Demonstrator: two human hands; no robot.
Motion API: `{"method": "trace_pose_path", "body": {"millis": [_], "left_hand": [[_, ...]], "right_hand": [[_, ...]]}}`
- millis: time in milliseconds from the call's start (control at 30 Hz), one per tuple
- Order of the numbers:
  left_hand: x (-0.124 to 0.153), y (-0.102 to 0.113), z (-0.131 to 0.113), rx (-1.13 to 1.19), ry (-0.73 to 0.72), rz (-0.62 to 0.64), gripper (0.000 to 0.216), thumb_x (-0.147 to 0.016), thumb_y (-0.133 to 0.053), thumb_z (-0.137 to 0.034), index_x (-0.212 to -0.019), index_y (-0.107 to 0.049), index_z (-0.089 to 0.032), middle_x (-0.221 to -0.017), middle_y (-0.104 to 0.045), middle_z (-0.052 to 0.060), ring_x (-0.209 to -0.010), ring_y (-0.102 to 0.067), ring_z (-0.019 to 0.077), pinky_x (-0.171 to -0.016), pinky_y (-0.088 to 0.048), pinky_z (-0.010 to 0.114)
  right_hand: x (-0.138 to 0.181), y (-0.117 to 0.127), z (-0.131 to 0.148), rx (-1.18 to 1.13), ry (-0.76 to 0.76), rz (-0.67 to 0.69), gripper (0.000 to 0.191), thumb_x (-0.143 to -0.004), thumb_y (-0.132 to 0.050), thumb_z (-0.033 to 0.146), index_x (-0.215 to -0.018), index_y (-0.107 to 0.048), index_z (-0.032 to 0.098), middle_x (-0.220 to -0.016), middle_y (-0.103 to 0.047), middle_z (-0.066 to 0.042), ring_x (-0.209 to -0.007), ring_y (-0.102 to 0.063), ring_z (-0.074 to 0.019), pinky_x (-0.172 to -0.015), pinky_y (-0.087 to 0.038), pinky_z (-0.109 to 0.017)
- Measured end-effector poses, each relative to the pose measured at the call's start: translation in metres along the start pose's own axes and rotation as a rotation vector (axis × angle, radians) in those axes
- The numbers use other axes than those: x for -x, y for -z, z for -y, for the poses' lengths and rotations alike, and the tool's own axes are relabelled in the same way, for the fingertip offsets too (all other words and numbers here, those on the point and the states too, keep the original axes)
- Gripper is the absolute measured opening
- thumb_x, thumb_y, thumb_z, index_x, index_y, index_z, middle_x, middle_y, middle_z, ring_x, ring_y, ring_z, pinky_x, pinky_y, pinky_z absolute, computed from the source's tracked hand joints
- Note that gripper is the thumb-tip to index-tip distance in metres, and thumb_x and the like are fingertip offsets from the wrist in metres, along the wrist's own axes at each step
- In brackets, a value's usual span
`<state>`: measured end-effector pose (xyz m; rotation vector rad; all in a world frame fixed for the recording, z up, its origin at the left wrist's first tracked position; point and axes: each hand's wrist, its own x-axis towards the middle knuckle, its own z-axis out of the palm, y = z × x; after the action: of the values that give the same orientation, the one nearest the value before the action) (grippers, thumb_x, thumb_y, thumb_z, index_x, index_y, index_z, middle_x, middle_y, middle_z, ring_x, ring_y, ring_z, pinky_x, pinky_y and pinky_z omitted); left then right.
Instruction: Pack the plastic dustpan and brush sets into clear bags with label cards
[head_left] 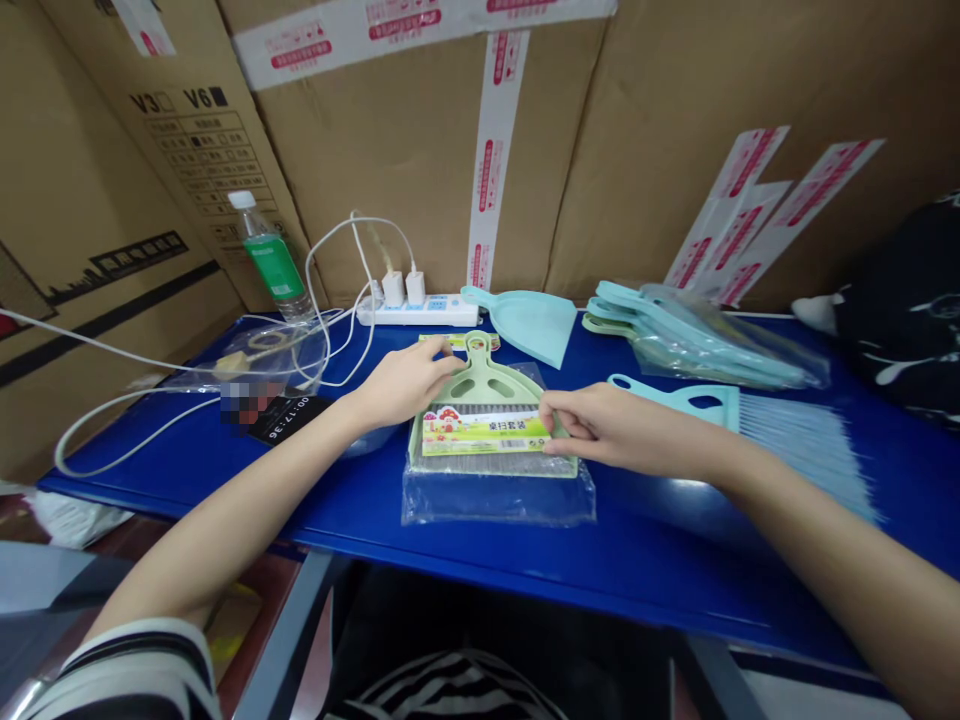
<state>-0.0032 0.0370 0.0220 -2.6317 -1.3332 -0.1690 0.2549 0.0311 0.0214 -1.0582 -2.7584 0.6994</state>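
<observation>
A green dustpan and brush set (501, 381) lies in front of me on a clear plastic bag (499, 500). Across its bristles rests a printed label card (484, 432) with mushrooms on it. My right hand (581, 425) pinches the card's right end between thumb and fingers. My left hand (416, 378) is at the left of the set's handle, fingers curled and touching its edge; whether they grip it is hard to make out. Behind the handle lies another printed card (450, 341), partly hidden.
A blue dustpan (532, 322) lies behind; a blue brush (787, 435) is at right. Bagged dustpan sets (697, 335) are piled at back right. A power strip (442, 311), white cables, a bottle (274, 262) and a phone (289, 418) occupy the left. Cardboard (375, 150) walls the blue table (360, 525).
</observation>
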Motion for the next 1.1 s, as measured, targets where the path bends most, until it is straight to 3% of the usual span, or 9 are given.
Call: {"method": "trace_pose_path", "body": {"millis": [100,200,367,467,567,733,967,1100], "left_hand": [[0.003,0.007,-0.004,0.042,-0.163,0.027,0.026,-0.094,-0.039,-0.022,-0.097,-0.064,-0.016,-0.096,-0.062,0.007,-0.084,-0.061,0.0177,-0.067,-0.047,0.028],[0.007,0.015,-0.01,0.109,-0.234,0.116,0.02,-0.091,-0.043,-0.021,-0.085,-0.062,-0.016,-0.086,-0.061,0.004,-0.067,-0.056,0.0124,-0.06,-0.042,0.025],[0.012,0.024,-0.016,0.032,-0.104,0.271,0.02,-0.089,-0.045,-0.021,-0.075,-0.058,-0.016,-0.073,-0.06,0.002,-0.057,-0.053,0.012,-0.054,-0.036,0.025],[0.014,0.026,-0.016,-0.117,0.022,0.333,0.023,-0.091,-0.041,-0.025,-0.08,-0.059,-0.016,-0.064,-0.058,0.002,-0.055,-0.055,0.0155,-0.051,-0.032,0.027],[0.014,0.027,-0.017,-0.164,0.034,0.369,0.025,-0.092,-0.038,-0.026,-0.086,-0.06,-0.015,-0.06,-0.058,0.002,-0.055,-0.057,0.0166,-0.049,-0.031,0.027],[0.011,0.025,-0.018,-0.142,0.02,0.338,0.023,-0.091,-0.036,-0.019,-0.092,-0.058,-0.014,-0.067,-0.062,0.004,-0.058,-0.058,0.0164,-0.05,-0.034,0.028],[0.006,0.018,-0.017,-0.095,0.009,0.26,0.024,-0.093,-0.033,-0.018,-0.091,-0.057,-0.014,-0.081,-0.065,0.006,-0.066,-0.061,0.0177,-0.055,-0.039,0.029],[0.011,0.018,-0.021,-0.011,-0.103,0.184,0.021,-0.093,-0.039,-0.022,-0.087,-0.059,-0.015,-0.085,-0.065,0.005,-0.067,-0.061,0.0159,-0.055,-0.039,0.027]], "right_hand": [[-0.001,-0.001,-0.002,-0.015,-0.004,0.014,0.018,-0.082,-0.056,0.038,-0.078,-0.049,0.022,-0.054,-0.042,0.007,-0.05,-0.045,-0.0132,-0.055,-0.032,-0.027],[-0.001,-0.001,-0.001,-0.014,-0.036,0.029,0.02,-0.079,-0.06,0.039,-0.078,-0.05,0.022,-0.054,-0.041,0.008,-0.05,-0.045,-0.0134,-0.054,-0.031,-0.027],[0.001,0.001,0.005,-0.015,-0.115,0.063,0.021,-0.077,-0.062,0.04,-0.079,-0.05,0.022,-0.053,-0.044,0.007,-0.053,-0.048,-0.0149,-0.054,-0.031,-0.027],[0.003,0.004,0.007,-0.038,-0.161,0.094,0.022,-0.077,-0.06,0.041,-0.081,-0.049,0.022,-0.054,-0.049,0.006,-0.055,-0.05,-0.0158,-0.054,-0.032,-0.027],[0.005,0.007,0.009,-0.062,-0.165,0.12,0.022,-0.077,-0.057,0.042,-0.082,-0.048,0.023,-0.055,-0.051,0.005,-0.057,-0.052,-0.0166,-0.056,-0.034,-0.028],[0.008,0.012,0.009,-0.087,-0.141,0.168,0.018,-0.079,-0.048,0.042,-0.08,-0.046,0.024,-0.055,-0.053,0.004,-0.057,-0.055,-0.0171,-0.058,-0.036,-0.029],[0.007,0.011,-0.003,-0.015,-0.156,0.126,0.016,-0.077,-0.049,0.039,-0.076,-0.043,0.025,-0.052,-0.054,0.005,-0.053,-0.054,-0.0161,-0.057,-0.037,-0.029],[0.009,0.01,-0.002,0.026,-0.125,0.094,0.011,-0.077,-0.048,0.035,-0.076,-0.046,0.025,-0.052,-0.054,0.004,-0.053,-0.053,-0.0167,-0.056,-0.037,-0.03]]}}
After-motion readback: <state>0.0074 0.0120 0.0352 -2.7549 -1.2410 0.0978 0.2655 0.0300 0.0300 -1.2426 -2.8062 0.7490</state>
